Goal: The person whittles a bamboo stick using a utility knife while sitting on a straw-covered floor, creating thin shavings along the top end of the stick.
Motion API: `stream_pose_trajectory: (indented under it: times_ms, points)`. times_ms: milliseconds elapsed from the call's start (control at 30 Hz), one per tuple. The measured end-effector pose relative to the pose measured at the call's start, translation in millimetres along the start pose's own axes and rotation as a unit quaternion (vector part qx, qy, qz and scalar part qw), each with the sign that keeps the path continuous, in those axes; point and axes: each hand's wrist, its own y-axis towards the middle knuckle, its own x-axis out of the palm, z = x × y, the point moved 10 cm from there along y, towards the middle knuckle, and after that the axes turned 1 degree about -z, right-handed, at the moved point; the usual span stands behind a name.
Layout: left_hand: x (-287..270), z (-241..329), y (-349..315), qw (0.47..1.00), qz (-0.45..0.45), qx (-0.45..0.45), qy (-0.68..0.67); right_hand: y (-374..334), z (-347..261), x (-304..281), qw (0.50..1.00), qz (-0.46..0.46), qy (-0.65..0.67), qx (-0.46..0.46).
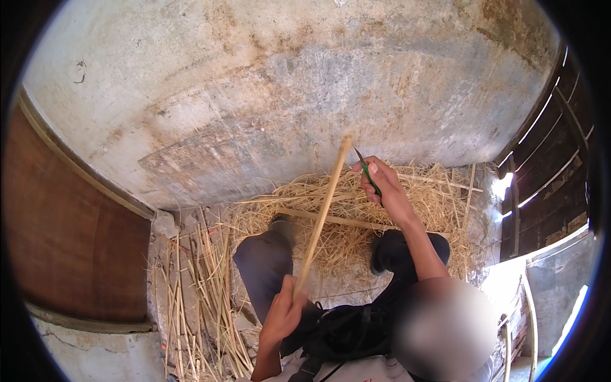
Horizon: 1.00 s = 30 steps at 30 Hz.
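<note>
Head view: beside a stained wall (356,89), left hand (282,314) grips stick (324,213), right hand (386,187) knife (370,177), above shavings (340,245).

White daylight glares past the slats (544,219) at three o'clock, the wall (318,76) at twelve is bright, the panel (76,216) at nine dimmer, edges bow, and a round blur sits near half past four.

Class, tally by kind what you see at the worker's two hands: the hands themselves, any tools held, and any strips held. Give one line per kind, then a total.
Hands: 2 (left hand, right hand)
Green-handled knife: 1
Long pale strip: 1
Total: 4
</note>
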Motion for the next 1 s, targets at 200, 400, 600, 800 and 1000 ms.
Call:
stream_pose_trajectory:
  times_ms: [200, 400, 600, 800, 1000]
  points:
    - [-8.1, 8.8, 15.0, 0.997, 0.054, -0.001, -0.051, -16.3, -14.5, 4.4, 0.981, 0.020, -0.150, -0.120]
    - [-10.0, 37.6, 23.3, 0.997, 0.052, 0.047, -0.042, -46.7, -31.3, 52.5, 0.926, -0.033, -0.292, -0.237]
    - [-12.7, 41.3, 25.5, 0.997, 0.044, 0.038, -0.059, -68.1, -34.1, 95.6, 0.873, -0.092, -0.347, -0.330]
    - [-12.9, 49.0, 26.5, 0.996, 0.053, 0.070, -0.016, -75.3, -37.2, 103.3, 0.839, -0.043, -0.381, -0.386]
    - [-13.5, 55.9, 23.9, 0.995, 0.068, 0.062, 0.027, -76.3, -41.9, 101.6, 0.836, -0.021, -0.402, -0.373]
